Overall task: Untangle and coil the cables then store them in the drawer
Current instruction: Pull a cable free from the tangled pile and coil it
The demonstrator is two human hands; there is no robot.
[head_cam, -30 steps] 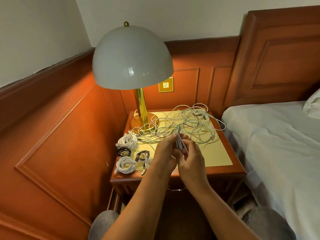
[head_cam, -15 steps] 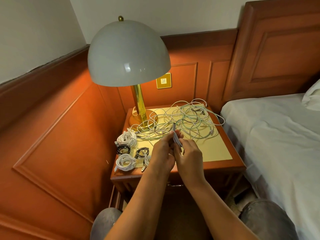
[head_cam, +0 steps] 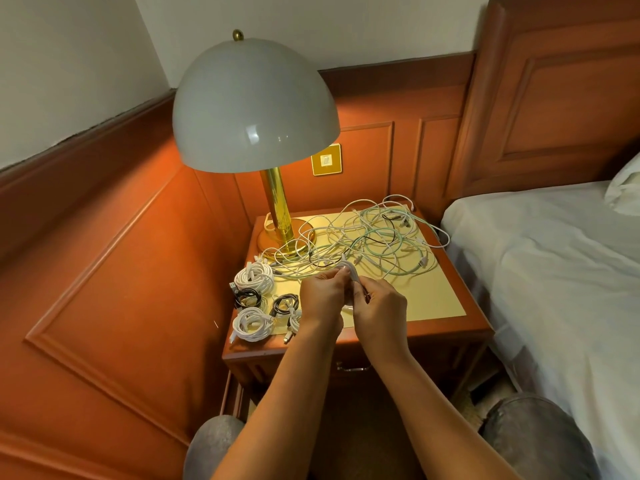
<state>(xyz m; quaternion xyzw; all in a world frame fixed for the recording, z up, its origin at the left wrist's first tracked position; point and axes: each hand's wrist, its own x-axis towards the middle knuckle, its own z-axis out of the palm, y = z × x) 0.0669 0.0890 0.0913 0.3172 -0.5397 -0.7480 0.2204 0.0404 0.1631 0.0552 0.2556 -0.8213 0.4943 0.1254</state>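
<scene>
A loose tangle of white, pale green and black cables [head_cam: 367,240] spreads over the nightstand top [head_cam: 433,299]. My left hand [head_cam: 323,297] and my right hand [head_cam: 381,311] meet above the front of the stand, both gripping a small bundle of white cable [head_cam: 353,275] that sticks up between them. Its strand runs back into the tangle. Several finished coils lie at the front left: white coils [head_cam: 254,277] [head_cam: 251,323] and black coils [head_cam: 246,296] [head_cam: 285,303]. The drawer handle [head_cam: 353,368] shows under my forearms, with the drawer closed.
A domed white lamp [head_cam: 254,105] on a brass stem stands at the back left of the stand. A bed with white sheets [head_cam: 554,271] lies to the right, wood panelling to the left. My knees [head_cam: 214,445] are at the bottom.
Both hands stay together on the white cable bundle, with only small shifts of the fingers. The view has drifted slightly downward and to the right.
</scene>
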